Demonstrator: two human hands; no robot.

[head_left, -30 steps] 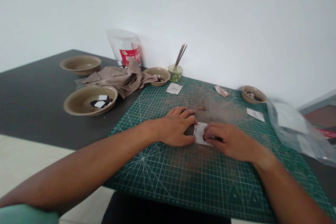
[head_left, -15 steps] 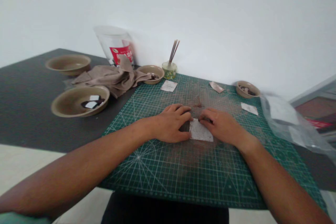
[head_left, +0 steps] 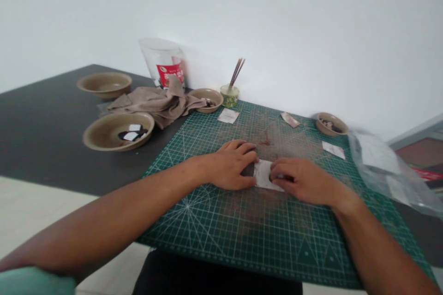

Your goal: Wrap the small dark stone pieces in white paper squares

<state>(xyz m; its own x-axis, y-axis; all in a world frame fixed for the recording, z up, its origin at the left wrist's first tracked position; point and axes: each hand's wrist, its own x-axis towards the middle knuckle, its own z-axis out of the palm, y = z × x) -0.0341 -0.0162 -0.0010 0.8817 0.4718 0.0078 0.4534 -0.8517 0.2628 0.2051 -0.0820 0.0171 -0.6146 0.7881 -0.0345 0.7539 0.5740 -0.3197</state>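
Smudged and gridded, the cutting mat (head_left: 249, 235) is carrying a thin whitish square (head_left: 262, 175). Fingers spread, the left hand (head_left: 230, 166) is touching its left edge; the right hand (head_left: 297, 179), curled, grip hidden, is moving off the top edge onto its right part, work seemingly continuing. Smooth bowls (head_left: 98, 136) are surrounding a crumpled cloth (head_left: 148, 101).

Head-worn view, facing forward, downward; near

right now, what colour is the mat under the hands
The mat is green with pale grid lines; head view shows it.
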